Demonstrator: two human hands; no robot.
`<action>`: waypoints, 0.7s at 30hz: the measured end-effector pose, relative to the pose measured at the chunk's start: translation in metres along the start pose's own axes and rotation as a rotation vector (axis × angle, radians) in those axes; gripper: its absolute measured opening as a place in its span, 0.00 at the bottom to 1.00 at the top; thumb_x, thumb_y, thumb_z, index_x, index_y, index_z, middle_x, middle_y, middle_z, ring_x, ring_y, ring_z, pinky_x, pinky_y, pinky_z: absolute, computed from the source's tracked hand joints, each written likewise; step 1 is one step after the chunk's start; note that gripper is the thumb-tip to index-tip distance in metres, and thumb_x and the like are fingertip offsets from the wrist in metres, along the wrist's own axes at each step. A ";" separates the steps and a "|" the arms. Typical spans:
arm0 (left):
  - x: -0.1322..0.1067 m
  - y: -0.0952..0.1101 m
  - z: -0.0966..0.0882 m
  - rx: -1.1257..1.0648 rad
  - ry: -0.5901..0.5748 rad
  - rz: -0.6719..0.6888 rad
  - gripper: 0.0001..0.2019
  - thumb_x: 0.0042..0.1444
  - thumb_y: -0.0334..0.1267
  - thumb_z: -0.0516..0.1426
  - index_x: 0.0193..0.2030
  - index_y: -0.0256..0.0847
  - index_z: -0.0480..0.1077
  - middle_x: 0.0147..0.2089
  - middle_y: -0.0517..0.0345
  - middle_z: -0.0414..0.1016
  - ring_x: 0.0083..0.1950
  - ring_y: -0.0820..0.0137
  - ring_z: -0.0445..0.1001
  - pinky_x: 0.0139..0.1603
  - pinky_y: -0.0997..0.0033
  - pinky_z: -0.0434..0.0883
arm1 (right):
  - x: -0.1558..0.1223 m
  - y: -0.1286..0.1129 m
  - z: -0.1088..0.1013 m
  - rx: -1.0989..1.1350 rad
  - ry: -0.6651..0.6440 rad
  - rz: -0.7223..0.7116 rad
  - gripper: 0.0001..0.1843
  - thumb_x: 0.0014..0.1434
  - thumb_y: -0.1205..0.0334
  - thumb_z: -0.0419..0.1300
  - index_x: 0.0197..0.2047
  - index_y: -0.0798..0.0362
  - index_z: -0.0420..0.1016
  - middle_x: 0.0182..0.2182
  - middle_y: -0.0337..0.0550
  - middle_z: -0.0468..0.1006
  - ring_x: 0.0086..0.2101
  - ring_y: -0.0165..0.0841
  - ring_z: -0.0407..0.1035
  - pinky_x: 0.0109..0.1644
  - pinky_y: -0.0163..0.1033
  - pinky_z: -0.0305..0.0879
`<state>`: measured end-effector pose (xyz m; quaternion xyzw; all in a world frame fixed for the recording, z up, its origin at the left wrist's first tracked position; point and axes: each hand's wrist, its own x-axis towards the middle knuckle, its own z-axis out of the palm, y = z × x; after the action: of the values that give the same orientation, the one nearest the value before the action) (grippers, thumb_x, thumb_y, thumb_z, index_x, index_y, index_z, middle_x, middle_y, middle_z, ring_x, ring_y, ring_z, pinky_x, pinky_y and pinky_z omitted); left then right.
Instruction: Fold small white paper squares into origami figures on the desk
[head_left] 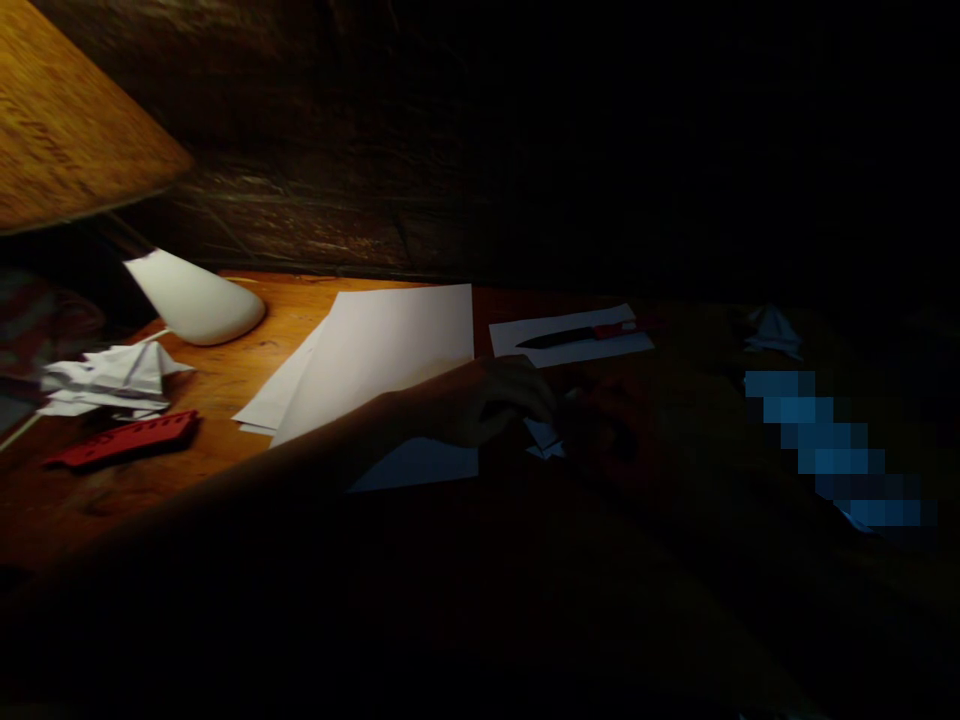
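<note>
My left hand (491, 400) reaches in from the lower left across a stack of white sheets (382, 350). Its fingers are curled and pinch a small folded piece of white paper (544, 438) on the wooden desk (247, 375). Just right of that piece, my right hand (604, 415) is a dim shape in deep shadow, and its fingers cannot be made out. Behind the hands, a black-bladed cutter with a red handle (585, 334) lies on a strip of white paper (570, 348).
A white lamp base (196, 298) and its wooden shade (67, 120) stand at the far left. Near them lie crumpled folded papers (112, 378) and a red ruler (124, 438). Another folded paper figure (772, 330) sits far right, above a blurred blue patch (832, 445).
</note>
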<state>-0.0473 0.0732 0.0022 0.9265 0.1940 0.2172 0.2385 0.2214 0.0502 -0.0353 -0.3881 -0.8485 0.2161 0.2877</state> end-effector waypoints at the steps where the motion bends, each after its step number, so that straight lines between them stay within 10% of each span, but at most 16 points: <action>1: 0.000 -0.001 0.000 0.008 0.005 0.000 0.22 0.59 0.19 0.52 0.53 0.43 0.76 0.54 0.49 0.80 0.58 0.63 0.75 0.60 0.53 0.74 | 0.000 0.000 0.000 -0.003 0.004 -0.004 0.20 0.60 0.60 0.64 0.56 0.42 0.74 0.53 0.46 0.69 0.51 0.44 0.70 0.53 0.53 0.71; 10: 0.000 0.004 0.005 0.074 0.032 0.043 0.17 0.60 0.23 0.55 0.52 0.43 0.76 0.53 0.48 0.79 0.56 0.62 0.74 0.59 0.55 0.74 | 0.013 0.010 -0.017 0.013 -0.075 0.002 0.25 0.59 0.59 0.66 0.60 0.43 0.71 0.55 0.45 0.77 0.54 0.46 0.71 0.56 0.55 0.69; 21: -0.001 0.006 0.004 0.094 -0.018 0.043 0.25 0.55 0.21 0.55 0.55 0.49 0.75 0.59 0.52 0.77 0.62 0.60 0.73 0.64 0.50 0.72 | 0.016 0.020 -0.026 0.014 -0.185 -0.164 0.06 0.64 0.59 0.64 0.44 0.43 0.83 0.49 0.44 0.72 0.49 0.41 0.70 0.52 0.50 0.68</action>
<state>-0.0443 0.0662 0.0016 0.9425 0.1817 0.2048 0.1917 0.2407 0.0790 -0.0223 -0.2938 -0.8988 0.2326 0.2277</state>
